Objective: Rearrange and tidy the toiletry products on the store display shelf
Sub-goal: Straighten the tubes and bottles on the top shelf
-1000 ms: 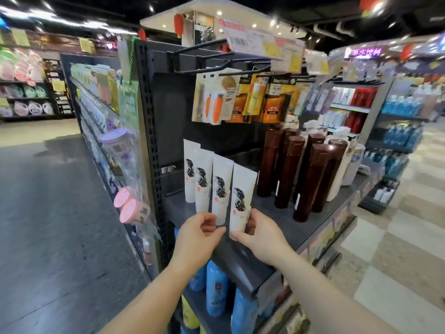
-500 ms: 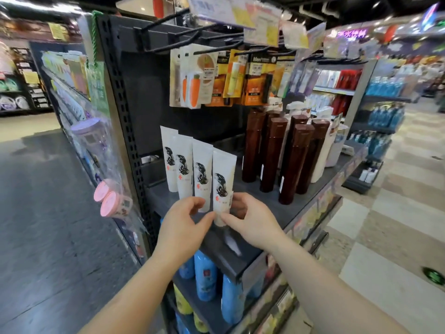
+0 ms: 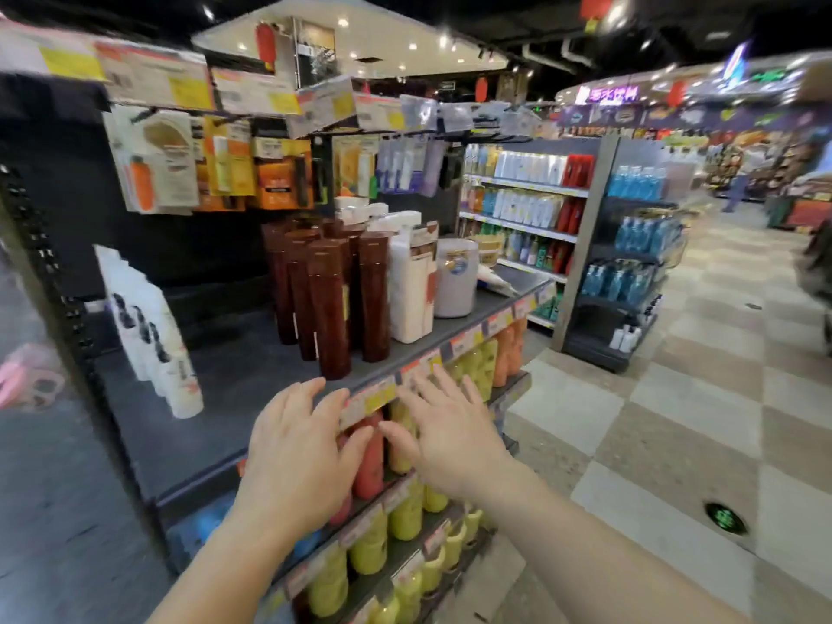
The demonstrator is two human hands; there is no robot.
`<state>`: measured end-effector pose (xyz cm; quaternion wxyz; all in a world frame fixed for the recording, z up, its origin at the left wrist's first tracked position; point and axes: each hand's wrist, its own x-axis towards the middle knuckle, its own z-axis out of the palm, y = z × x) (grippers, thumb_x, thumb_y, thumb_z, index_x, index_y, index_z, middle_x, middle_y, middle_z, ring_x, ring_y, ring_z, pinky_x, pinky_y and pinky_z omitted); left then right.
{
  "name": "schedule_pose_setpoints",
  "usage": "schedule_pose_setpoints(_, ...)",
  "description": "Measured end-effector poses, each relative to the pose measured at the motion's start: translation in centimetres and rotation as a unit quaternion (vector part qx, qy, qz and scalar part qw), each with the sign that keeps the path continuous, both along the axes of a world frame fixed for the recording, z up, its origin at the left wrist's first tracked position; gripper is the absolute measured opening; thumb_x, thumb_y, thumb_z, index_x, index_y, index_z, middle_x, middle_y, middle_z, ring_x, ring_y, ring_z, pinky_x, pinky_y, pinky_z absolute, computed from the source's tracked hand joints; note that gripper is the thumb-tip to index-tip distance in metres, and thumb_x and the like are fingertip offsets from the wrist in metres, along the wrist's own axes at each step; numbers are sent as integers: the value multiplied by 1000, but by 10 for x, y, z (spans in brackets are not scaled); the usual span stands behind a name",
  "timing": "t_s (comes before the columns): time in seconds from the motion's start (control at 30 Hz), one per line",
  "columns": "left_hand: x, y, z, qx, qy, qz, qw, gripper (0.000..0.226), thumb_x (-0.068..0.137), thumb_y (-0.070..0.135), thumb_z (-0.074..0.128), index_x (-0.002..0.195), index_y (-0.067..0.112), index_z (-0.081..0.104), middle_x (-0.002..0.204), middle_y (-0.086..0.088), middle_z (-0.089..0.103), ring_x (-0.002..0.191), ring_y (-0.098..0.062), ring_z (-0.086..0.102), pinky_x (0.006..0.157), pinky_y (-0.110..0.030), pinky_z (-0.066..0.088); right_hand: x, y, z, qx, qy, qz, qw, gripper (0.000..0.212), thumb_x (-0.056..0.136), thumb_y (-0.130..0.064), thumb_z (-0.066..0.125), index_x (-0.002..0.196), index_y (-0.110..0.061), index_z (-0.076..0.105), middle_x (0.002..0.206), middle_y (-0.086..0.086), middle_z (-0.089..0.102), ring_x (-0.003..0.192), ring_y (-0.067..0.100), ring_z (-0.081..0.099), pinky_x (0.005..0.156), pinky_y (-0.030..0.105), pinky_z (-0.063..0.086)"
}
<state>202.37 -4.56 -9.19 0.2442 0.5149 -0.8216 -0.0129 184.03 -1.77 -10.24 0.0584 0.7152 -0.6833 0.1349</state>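
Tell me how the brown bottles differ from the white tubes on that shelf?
The brown bottles are dark, tall, straight-sided cylinders with flat brown caps; the white tubes are pale with a black design, and they flare wide and flat at the top. The bottles stand clustered mid-shelf, while the tubes run in a line at the left end. Both groups stand upright on the same dark shelf, untouched by either hand.

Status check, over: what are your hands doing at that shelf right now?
Left hand and right hand open, empty, fingers spread at the shelf edge. White tubes standing at left, untouched. Brown bottles just ahead, nothing blocking.
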Motion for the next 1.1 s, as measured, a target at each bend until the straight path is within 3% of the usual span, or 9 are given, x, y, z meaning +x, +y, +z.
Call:
schedule_pose_setpoints(0.1, -65, 3, 4, -3, 26, -40, 999, 58, 88, 54, 51, 137, 24, 49, 144, -3, 43, 134, -23, 34, 112, -36, 23, -62, 12, 12, 5, -24, -31, 999, 68, 91, -68, 18, 148, -32, 28, 160, -5, 18, 148, 19, 3, 116, 48, 0)
schedule_pose_setpoints(0.3, -173, -26, 15, -12, -1, -81, 997, 58, 90, 55, 47, 141, 26, 42, 146, -2, 40, 134, -22, 33, 112, -34, 22, -153, -3, 23, -17, -58, -71, 996, 63, 93, -65, 19, 146, -33, 31, 159, -6, 19, 148, 20, 6, 115, 50, 1)
schedule_pose_setpoints(0.5, -246, -90, 17, -28, -19, -95, 995, 57, 93, 52, 43, 143, 22, 40, 147, -4, 38, 136, -22, 29, 113, -35, 19, -224, -65, 23, -54, -33, -84, 994, 60, 94, -63, 24, 141, -30, 41, 154, -4, 31, 145, 19, 14, 115, 50, 5)
schedule_pose_setpoints(0.8, -346, -195, 18, -47, -59, -101, 992, 57, 94, 53, 39, 144, 26, 36, 152, -3, 29, 141, -23, 20, 114, -38, 18, -327, -176, 26, -30, -30, -95, 995, 59, 93, -62, 30, 141, -29, 42, 154, 1, 33, 145, 25, 16, 115, 52, 7)
schedule_pose_setpoints(0.93, -375, -232, 14, -103, -52, -84, 990, 51, 92, 41, 50, 140, 23, 43, 150, -3, 34, 140, -23, 21, 115, -37, 15, -364, -228, 27, -32, -31, -75, 996, 53, 95, -59, 33, 142, -35, 40, 155, 0, 31, 146, 24, 14, 116, 49, 5)
schedule_pose_setpoints(1.1, -416, -272, 13, -147, -147, -45, 977, 48, 87, 20, 58, 134, 22, 51, 149, -10, 38, 139, -33, 27, 113, -46, 20, -420, -303, 27, -41, -12, -10, 999, 46, 95, -55, 37, 137, -37, 44, 149, 3, 36, 141, 26, 20, 114, 50, 10)
